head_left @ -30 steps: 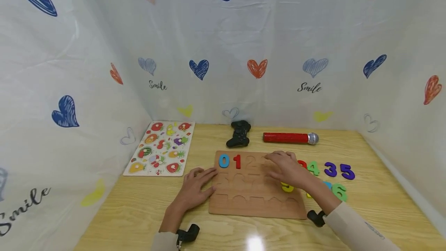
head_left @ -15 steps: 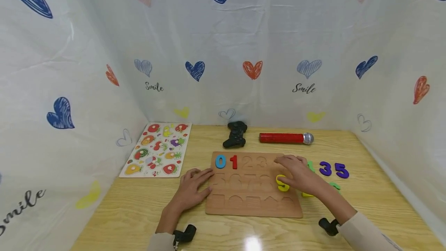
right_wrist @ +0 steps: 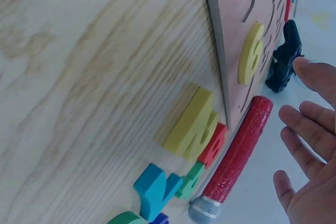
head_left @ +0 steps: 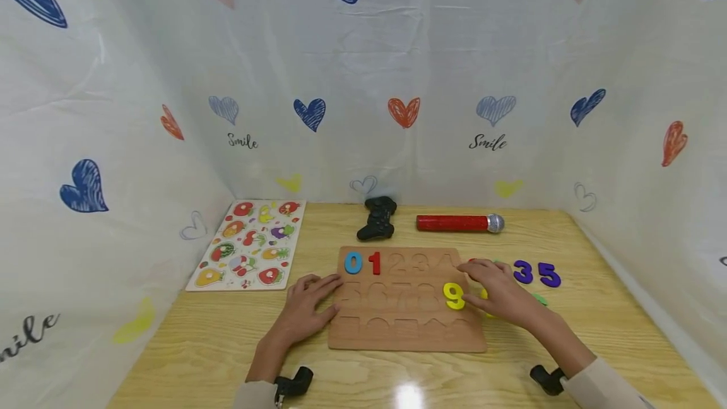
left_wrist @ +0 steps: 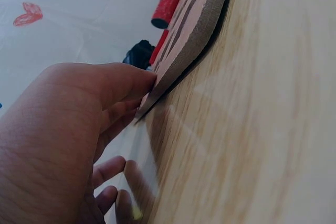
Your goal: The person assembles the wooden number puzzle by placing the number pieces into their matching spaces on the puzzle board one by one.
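My left hand [head_left: 309, 308] rests at the left edge of a wooden number puzzle board [head_left: 397, 341], its thumb and fingertips touching the board's side. A blue 0 [head_left: 348, 263] and a red 1 [head_left: 375, 264] sit in the top row. A yellow 9 [head_left: 447, 292] lies on the board over the right end of the middle row. Over the right edge hovers my right hand [head_left: 500, 292], fingers spread and holding nothing in the right wrist view. Below it there are a yellow 2 [right_wrist: 191, 129], a red number [right_wrist: 212, 145], a green 4 [right_wrist: 189, 182] and a blue number [right_wrist: 153, 190].
Purple 3 [head_left: 523, 272] and 5 [head_left: 548, 274] lie to the right. Behind the board are a black game controller [head_left: 377, 218] and a red microphone [head_left: 454, 223]. A fruit picture board [head_left: 250, 245] lies at the back left. A heart-printed curtain [head_left: 352, 68] encloses the table.
My right hand has drawn back rightward from the top row to the board's right edge, uncovering the yellow 9. My left hand stays on the left edge. The head view has shifted slightly.
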`<state>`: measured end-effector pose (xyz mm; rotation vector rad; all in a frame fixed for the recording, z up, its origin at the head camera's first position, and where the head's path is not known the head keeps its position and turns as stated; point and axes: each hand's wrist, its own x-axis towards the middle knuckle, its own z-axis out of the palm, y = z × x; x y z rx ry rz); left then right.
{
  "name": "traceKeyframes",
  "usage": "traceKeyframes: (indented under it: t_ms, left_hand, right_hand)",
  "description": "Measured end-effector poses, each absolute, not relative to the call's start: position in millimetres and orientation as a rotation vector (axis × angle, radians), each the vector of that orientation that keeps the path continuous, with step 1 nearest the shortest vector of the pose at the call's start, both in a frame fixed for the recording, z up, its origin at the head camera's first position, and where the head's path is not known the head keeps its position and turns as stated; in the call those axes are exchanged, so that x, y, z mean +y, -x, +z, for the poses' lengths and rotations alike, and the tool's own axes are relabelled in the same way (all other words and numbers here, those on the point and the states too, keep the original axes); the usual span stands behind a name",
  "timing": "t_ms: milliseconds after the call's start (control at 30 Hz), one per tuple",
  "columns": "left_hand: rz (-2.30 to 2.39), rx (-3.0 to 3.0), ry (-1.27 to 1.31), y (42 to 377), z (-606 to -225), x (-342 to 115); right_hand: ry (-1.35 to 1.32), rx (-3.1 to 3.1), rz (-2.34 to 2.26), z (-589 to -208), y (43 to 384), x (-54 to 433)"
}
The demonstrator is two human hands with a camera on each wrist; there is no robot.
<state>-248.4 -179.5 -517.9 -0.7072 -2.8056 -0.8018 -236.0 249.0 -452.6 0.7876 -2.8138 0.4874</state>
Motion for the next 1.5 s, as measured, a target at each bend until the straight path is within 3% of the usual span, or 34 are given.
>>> traceKeyframes:
  t_ms: [1500]
  left_hand:
    - [-0.783, -2.788, 0.701, 250.6, -521.7, -179.2]
  right_hand:
    - [-0.666, -2.93, 0.513, -477.5, 220.6, 297.4]
